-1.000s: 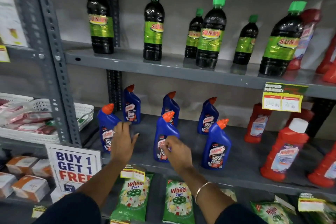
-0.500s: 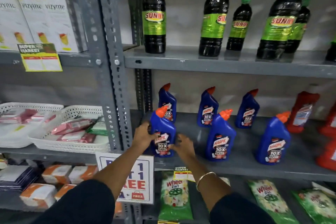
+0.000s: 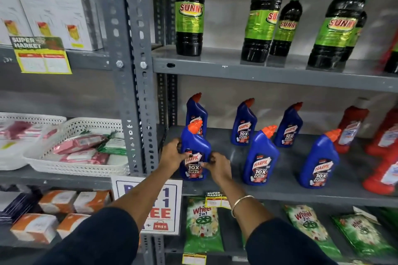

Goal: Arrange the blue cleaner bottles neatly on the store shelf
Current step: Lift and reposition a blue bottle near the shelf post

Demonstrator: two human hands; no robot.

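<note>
Upright front-left blue cleaner bottle (image 3: 195, 153) between both hands, left hand (image 3: 172, 155) and right hand (image 3: 217, 166) gripping its sides.

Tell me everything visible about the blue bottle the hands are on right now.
The held bottle is glossy blue plastic with an angled neck and an orange cap leaning right. Its front label reads Harpic, 10X Total Clean. It stands upright at the left front of the middle shelf, directly before another blue bottle. The left hand grips its left side; the right hand touches its right side with its fingertips, partly covering the label.
</note>
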